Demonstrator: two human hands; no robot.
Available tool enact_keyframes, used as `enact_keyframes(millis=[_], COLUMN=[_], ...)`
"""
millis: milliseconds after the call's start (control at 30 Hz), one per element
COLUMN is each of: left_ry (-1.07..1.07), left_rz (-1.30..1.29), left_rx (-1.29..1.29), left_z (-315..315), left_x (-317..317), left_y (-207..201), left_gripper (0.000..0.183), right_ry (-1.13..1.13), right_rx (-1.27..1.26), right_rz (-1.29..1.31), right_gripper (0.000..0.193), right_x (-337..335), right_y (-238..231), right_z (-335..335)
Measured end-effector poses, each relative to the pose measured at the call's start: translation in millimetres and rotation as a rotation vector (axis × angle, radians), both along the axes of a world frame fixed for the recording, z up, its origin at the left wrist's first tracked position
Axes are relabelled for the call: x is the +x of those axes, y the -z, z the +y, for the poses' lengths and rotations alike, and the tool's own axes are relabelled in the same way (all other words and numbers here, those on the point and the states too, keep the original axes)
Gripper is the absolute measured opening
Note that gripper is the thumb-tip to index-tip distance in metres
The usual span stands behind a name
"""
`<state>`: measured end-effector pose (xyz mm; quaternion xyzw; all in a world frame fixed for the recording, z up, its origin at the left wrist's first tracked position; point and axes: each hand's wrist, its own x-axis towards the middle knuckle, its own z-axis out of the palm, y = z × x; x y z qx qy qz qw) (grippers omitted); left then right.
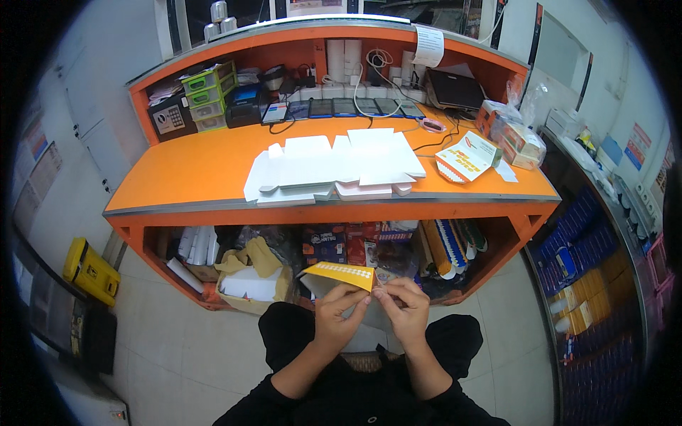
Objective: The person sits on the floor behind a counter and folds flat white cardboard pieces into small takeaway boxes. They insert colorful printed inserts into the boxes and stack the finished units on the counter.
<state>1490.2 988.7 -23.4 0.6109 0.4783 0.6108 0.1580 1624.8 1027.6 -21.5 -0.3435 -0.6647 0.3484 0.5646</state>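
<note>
1. Orange counter (199,167) ran across the shop ahead of me, flat white cartons (334,165) stacked on it.
2. Below its edge, my left hand (339,316) and right hand (406,307) were both pinched on a yellow carton (339,275).
3. It sat over my lap.

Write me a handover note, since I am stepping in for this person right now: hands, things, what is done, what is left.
Left hand and right hand: both grip one yellow and white cardboard carton blank, partly folded, over the lap.
On the orange desk: a pile of flat white carton blanks, one flat yellow printed blank.
Done: no finished carton in view.
Left: this fold and, it seems, the pile.
</note>
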Motion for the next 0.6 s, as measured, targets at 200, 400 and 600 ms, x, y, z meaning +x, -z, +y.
enact_keyframes(millis=[200,400,600], left_ry=[0.079,0.163,0.214], left_rz=[-0.257,-0.430,-0.549], left_rx=[-0.183,-0.149,-0.008], left_z=[0.5,4.4,2.8], left_x=[-5.4,-0.8,-0.3], left_y=[-4.1,1.0,-2.5], left_gripper=[0.015,0.017,0.026], right_ry=[-0.062,-0.094,0.041], right_rx=[0.066,0.115,0.454], right_rz=[-0.063,-0.142,-0.612], right_gripper=[0.014,0.029,0.062], right_x=[-0.6,2.8,-1.1], right_y=[-4.2,-7.1,0.4], right_z=[-2.0,-1.9,0.1])
